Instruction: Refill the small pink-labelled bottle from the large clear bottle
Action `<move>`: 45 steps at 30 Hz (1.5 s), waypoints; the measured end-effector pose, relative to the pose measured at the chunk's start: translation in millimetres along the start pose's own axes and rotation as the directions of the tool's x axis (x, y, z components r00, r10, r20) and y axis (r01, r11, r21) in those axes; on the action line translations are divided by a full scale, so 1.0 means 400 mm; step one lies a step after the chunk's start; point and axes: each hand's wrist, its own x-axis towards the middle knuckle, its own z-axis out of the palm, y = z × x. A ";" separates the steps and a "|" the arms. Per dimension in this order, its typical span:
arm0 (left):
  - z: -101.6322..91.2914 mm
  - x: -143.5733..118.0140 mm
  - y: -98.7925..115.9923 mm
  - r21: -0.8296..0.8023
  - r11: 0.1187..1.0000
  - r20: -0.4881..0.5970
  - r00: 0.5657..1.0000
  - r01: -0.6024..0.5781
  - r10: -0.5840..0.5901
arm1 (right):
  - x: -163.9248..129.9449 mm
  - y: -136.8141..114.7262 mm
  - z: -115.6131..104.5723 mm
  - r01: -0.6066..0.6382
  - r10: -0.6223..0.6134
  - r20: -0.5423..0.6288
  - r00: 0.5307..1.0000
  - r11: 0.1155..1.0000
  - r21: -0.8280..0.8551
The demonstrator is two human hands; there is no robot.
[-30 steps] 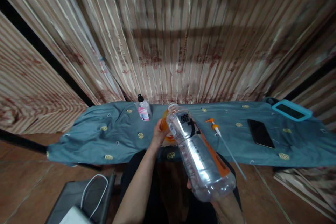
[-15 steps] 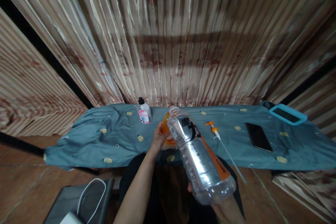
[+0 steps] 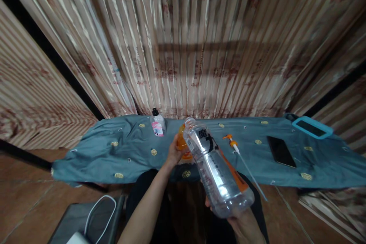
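Note:
My right hand grips the base of a large clear plastic bottle with an orange and black label. The bottle is tilted, its open mouth pointing up and away toward the table. My left hand holds an orange container that stands on the blue cloth, mostly hidden behind the big bottle's neck. An orange pump head with a long white tube lies on the cloth just to the right of the bottle.
A narrow table under a blue patterned cloth runs along a striped curtain. On it stand a small pink-labelled bottle with a black cap, a dark phone and a blue-cased device. A dark stool with a white cable sits at lower left.
The view has tilted up slightly, so the table sits lower in the frame. The bottle and both hands keep nearly the same pose.

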 end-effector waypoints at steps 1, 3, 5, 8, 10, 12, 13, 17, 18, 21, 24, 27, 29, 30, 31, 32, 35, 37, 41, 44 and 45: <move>0.000 0.002 -0.001 -0.009 1.000 -0.001 1.000 0.004 -0.004 | 0.003 0.006 0.001 -0.002 0.002 -0.018 1.000 1.000 0.019; 0.000 0.004 -0.001 -0.020 1.000 0.007 1.000 0.012 -0.012 | 0.008 0.016 0.002 0.001 0.002 -0.047 0.999 0.998 0.056; 0.001 0.005 0.002 -0.032 0.999 0.010 1.000 0.021 -0.020 | 0.011 0.021 0.004 0.007 -0.003 -0.048 0.999 0.996 0.086; 0.005 0.003 0.010 -0.061 0.998 0.011 0.999 0.031 -0.030 | 0.013 0.011 0.008 -0.002 0.004 -0.017 1.000 0.993 0.117; 0.006 0.001 0.014 -0.062 0.998 0.012 1.000 0.029 -0.028 | 0.014 -0.006 0.015 -0.020 0.018 0.013 1.000 0.992 0.127; 0.004 0.001 0.017 -0.042 0.999 0.017 0.999 0.029 -0.029 | 0.014 -0.028 0.025 -0.034 0.029 0.040 0.999 0.991 0.133; 0.002 0.002 0.018 -0.033 0.999 0.020 0.999 0.030 -0.029 | 0.015 -0.040 0.031 -0.039 0.032 0.053 0.998 0.990 0.135; -0.011 0.010 0.024 0.088 0.996 0.011 0.999 0.033 -0.034 | 0.018 -0.078 0.048 -0.058 0.044 0.110 0.993 0.990 0.127; -0.013 0.012 0.027 0.143 0.989 0.001 0.999 0.038 -0.039 | 0.019 -0.084 0.049 -0.064 0.049 0.122 0.991 0.991 0.121; -0.018 0.013 0.035 0.210 0.976 -0.011 0.999 0.050 -0.048 | 0.022 -0.095 0.045 -0.074 0.058 0.144 0.988 0.991 0.107; -0.018 0.011 0.043 0.154 0.987 0.019 0.999 0.041 -0.044 | 0.024 -0.099 0.046 -0.077 0.061 0.157 0.986 0.992 0.097; -0.015 0.008 0.049 0.120 0.992 0.021 0.999 0.037 -0.040 | 0.024 -0.101 0.055 -0.062 0.046 0.168 0.985 0.994 0.093; -0.015 0.008 0.052 0.129 0.991 0.009 0.999 0.046 -0.048 | 0.025 -0.099 0.059 -0.048 0.032 0.170 0.985 0.995 0.090; -0.014 0.008 0.053 0.128 0.990 0.006 0.999 0.053 -0.054 | 0.025 -0.096 0.058 -0.043 0.027 0.171 0.985 0.995 0.088; -0.014 0.008 0.055 0.123 0.991 0.004 0.998 0.057 -0.058 | 0.026 -0.091 0.054 -0.040 0.024 0.173 0.985 0.996 0.085; -0.014 0.008 0.056 0.117 0.991 0.003 0.998 0.060 -0.060 | 0.027 -0.085 0.049 -0.038 0.023 0.173 0.985 0.996 0.082; -0.013 0.006 0.060 0.111 0.992 0.004 0.998 0.056 -0.057 | 0.027 -0.062 0.027 -0.036 0.024 0.168 0.985 0.997 0.068; -0.012 0.004 0.058 0.104 0.993 0.000 0.999 0.053 -0.053 | 0.025 -0.049 0.014 -0.042 0.032 0.166 0.986 0.998 0.054; -0.004 0.001 0.046 0.048 0.997 -0.039 0.998 0.054 -0.052 | 0.019 -0.039 0.003 -0.061 0.054 0.168 0.984 0.997 0.039; 0.004 -0.001 0.037 -0.008 0.998 -0.063 0.996 0.070 -0.070 | 0.023 -0.040 0.006 -0.067 0.059 0.155 0.986 0.997 0.044; 0.006 -0.001 0.035 -0.015 0.997 -0.067 0.995 0.074 -0.075 | 0.024 -0.041 0.009 -0.067 0.059 0.151 0.987 0.997 0.046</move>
